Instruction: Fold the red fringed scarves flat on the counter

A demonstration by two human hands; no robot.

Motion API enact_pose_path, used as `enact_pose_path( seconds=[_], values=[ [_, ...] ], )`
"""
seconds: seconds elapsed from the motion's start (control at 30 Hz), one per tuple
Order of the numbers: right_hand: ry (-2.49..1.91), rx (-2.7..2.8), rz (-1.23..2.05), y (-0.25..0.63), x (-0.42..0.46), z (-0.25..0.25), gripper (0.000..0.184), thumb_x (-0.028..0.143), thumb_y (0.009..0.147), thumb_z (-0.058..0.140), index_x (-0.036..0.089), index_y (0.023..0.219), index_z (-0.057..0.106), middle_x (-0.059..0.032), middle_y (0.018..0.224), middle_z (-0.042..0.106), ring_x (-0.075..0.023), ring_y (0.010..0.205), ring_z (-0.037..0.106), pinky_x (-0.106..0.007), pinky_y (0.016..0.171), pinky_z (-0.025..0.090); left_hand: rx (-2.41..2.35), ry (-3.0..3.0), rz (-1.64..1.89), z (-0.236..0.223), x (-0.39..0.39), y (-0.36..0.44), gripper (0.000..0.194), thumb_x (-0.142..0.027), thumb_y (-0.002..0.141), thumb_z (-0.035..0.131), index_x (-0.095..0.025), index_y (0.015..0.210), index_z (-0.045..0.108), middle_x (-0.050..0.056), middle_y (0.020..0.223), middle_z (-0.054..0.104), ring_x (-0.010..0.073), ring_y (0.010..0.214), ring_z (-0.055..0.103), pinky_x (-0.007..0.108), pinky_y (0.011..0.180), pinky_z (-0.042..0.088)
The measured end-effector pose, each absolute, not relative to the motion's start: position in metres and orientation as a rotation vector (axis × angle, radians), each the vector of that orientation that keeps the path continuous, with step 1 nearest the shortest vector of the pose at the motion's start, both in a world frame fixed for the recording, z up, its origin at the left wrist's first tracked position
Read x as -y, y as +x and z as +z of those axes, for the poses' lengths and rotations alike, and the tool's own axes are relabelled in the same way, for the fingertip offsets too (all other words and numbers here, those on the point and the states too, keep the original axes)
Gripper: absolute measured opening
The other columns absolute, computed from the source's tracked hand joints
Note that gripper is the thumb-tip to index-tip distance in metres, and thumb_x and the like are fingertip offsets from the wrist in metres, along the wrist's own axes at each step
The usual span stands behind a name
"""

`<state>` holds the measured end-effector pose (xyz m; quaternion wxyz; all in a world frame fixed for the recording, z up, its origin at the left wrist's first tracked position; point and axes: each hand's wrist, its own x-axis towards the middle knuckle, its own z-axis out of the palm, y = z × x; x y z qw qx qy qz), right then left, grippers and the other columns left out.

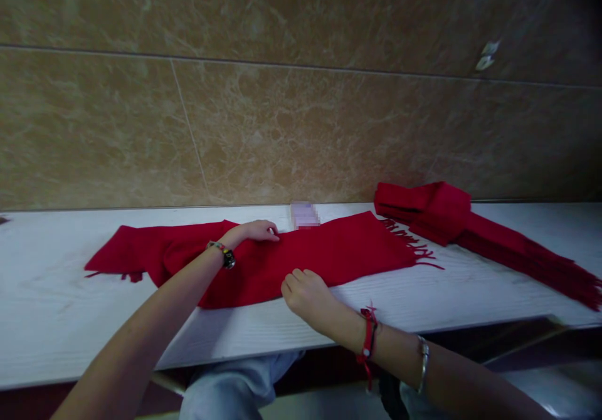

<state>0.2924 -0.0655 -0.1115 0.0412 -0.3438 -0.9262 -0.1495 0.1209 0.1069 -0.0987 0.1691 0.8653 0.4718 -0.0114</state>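
A red fringed scarf lies along the white tabletop, its right part flat and its left part folded and bunched. My left hand is at its far edge, thumb and fingers closed in a pinch on the cloth. At the near edge, my right hand has its fingers curled round the fabric. The fringe spreads out at the scarf's right end. A second red scarf, folded and knotted or wrapped near its left part, rests to the right by the wall.
The white table is narrow and meets a brown marbled tile wall at the back. A small pale blurred pack or card sits against the wall behind the scarf. My legs are below the near edge.
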Motion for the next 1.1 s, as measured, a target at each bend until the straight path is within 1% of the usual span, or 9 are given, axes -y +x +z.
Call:
enact_pose_path(
  seconds=[0.1, 0.23, 0.43, 0.57, 0.7, 0.77, 0.87, 0.97, 1.1],
  values=[
    [-1.127, 2.857, -0.416, 0.295, 0.066, -0.108, 0.011, 0.009, 0.082, 0.049, 0.008, 0.083, 0.06, -0.0111, 0.078, 0.061, -0.0211, 0.075, 0.055, -0.031, 0.059, 0.042, -1.277, 2.404, -0.093, -0.095, -0.118, 0.13, 0.03, -0.039, 0.07, 0.053, -0.016, 0.085, 0.065, 0.001, 0.073, 0.065, 0.014, 0.063, 0.053, 0.022, 0.057, 0.039],
    [-1.075, 2.837, -0.436, 0.301, 0.067, -0.11, 0.011, 0.01, 0.082, 0.049, 0.008, 0.083, 0.059, -0.0108, 0.077, 0.06, -0.0205, 0.073, 0.055, -0.031, 0.058, 0.042, -1.247, 2.337, -0.062, -0.092, -0.123, 0.138, 0.032, -0.036, 0.065, 0.055, -0.015, 0.087, 0.064, 0.002, 0.078, 0.064, 0.0144, 0.067, 0.052, 0.023, 0.06, 0.038],
    [-0.978, 2.792, -0.5, 0.307, 0.067, -0.112, 0.008, 0.009, 0.082, 0.05, 0.009, 0.082, 0.057, -0.0089, 0.076, 0.058, -0.0195, 0.071, 0.054, -0.029, 0.056, 0.041, -1.237, 2.223, -0.001, -0.081, -0.121, 0.143, 0.028, -0.039, 0.063, 0.055, -0.014, 0.074, 0.063, 0.001, 0.07, 0.061, 0.0139, 0.064, 0.048, 0.024, 0.06, 0.036],
    [-0.938, 2.7, -0.577, 0.316, 0.066, -0.1, 0.006, 0.009, 0.081, 0.05, 0.012, 0.081, 0.055, -0.0061, 0.076, 0.057, -0.0182, 0.069, 0.053, -0.028, 0.054, 0.039, -1.21, 2.149, 0.117, -0.066, -0.119, 0.144, 0.029, -0.04, 0.062, 0.056, -0.015, 0.076, 0.062, 0.0, 0.073, 0.061, 0.0138, 0.068, 0.049, 0.023, 0.062, 0.037],
    [-0.958, 2.578, -0.707, 0.339, 0.063, -0.073, 0.008, 0.01, 0.084, 0.046, 0.014, 0.083, 0.054, -0.0044, 0.074, 0.055, -0.0168, 0.067, 0.051, -0.028, 0.053, 0.036, -1.166, 2.082, 0.273, -0.04, -0.122, 0.155, 0.033, -0.044, 0.065, 0.055, -0.015, 0.08, 0.06, 0.001, 0.077, 0.061, 0.0133, 0.071, 0.051, 0.023, 0.062, 0.038],
    [-0.999, 2.5, -0.788, 0.356, 0.062, -0.058, 0.011, 0.011, 0.086, 0.044, 0.014, 0.085, 0.054, -0.0043, 0.075, 0.055, -0.0162, 0.066, 0.051, -0.028, 0.053, 0.034, -1.097, 1.996, 0.393, -0.024, -0.124, 0.17, 0.031, -0.042, 0.064, 0.058, -0.015, 0.079, 0.06, 0.002, 0.077, 0.061, 0.0128, 0.07, 0.052, 0.023, 0.063, 0.039],
    [-1.055, 2.422, -0.909, 0.388, 0.059, -0.038, 0.013, 0.011, 0.086, 0.042, 0.015, 0.088, 0.055, -0.005, 0.077, 0.055, -0.0158, 0.067, 0.05, -0.028, 0.054, 0.033, -1.004, 1.864, 0.525, -0.002, -0.127, 0.204, 0.023, -0.032, 0.061, 0.062, -0.014, 0.074, 0.061, 0.001, 0.072, 0.061, 0.0116, 0.065, 0.053, 0.024, 0.064, 0.041],
    [-1.094, 2.406, -1.03, 0.426, 0.054, -0.027, 0.015, 0.01, 0.087, 0.042, 0.014, 0.088, 0.056, -0.0057, 0.077, 0.056, -0.0161, 0.068, 0.051, -0.028, 0.055, 0.032, -1.026, 1.857, 0.539, 0.011, -0.131, 0.247, 0.015, -0.026, 0.065, 0.058, -0.014, 0.072, 0.06, 0.0, 0.068, 0.062, 0.0115, 0.061, 0.054, 0.024, 0.062, 0.042],
    [-1.233, 2.421, -1.104, 0.476, 0.046, -0.031, 0.016, 0.011, 0.087, 0.042, 0.015, 0.088, 0.058, -0.0061, 0.077, 0.057, -0.0161, 0.069, 0.052, -0.027, 0.056, 0.032, -1.054, 1.973, 0.485, 0.007, -0.143, 0.308, 0.014, -0.025, 0.071, 0.052, -0.014, 0.075, 0.061, 0.002, 0.071, 0.064, 0.012, 0.06, 0.056, 0.024, 0.06, 0.044]
  ],
)
